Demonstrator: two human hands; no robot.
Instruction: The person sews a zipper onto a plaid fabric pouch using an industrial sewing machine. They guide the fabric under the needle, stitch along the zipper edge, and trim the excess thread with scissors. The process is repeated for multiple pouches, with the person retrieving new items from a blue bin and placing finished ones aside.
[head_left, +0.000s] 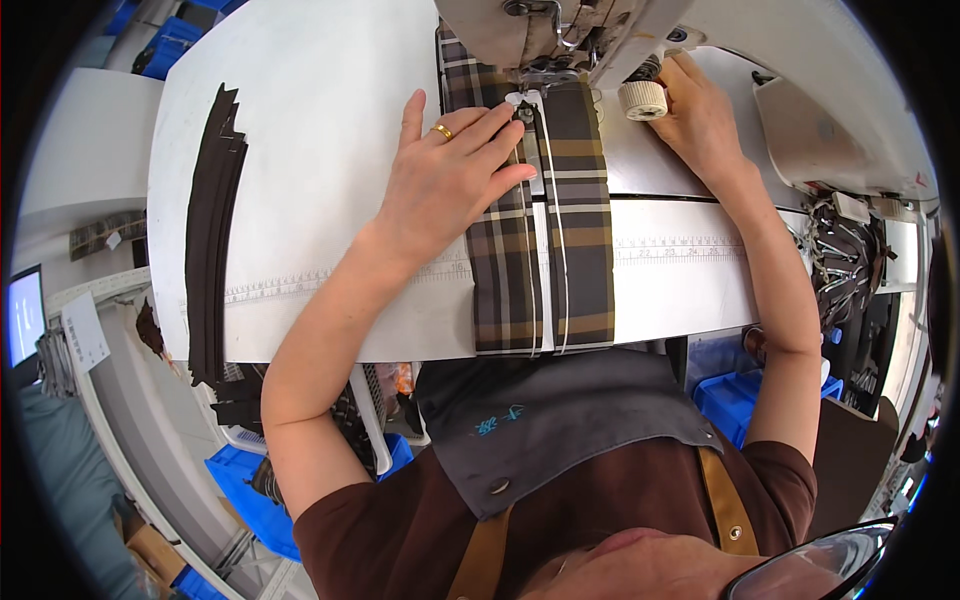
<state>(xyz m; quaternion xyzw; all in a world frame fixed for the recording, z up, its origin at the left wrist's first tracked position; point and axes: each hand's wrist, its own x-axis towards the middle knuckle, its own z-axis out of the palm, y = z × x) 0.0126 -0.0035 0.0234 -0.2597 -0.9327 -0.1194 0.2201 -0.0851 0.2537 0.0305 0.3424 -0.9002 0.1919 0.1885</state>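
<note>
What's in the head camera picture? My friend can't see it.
A person's left hand rests on plaid fabric at a sewing machine, while the right hand is by the machine's ribbed cream knob. Dark strips lie to the left on the white table.

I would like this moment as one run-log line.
left hand: resting on plaid fabric | right hand: at cream knob | sewing-machine head: above fabric | dark strips: white table, left side

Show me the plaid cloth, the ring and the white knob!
Plaid cloth point(588, 270): head view, on its right part.
Ring point(442, 131): head view, on its gold band.
White knob point(643, 102): head view, on its side.
</note>
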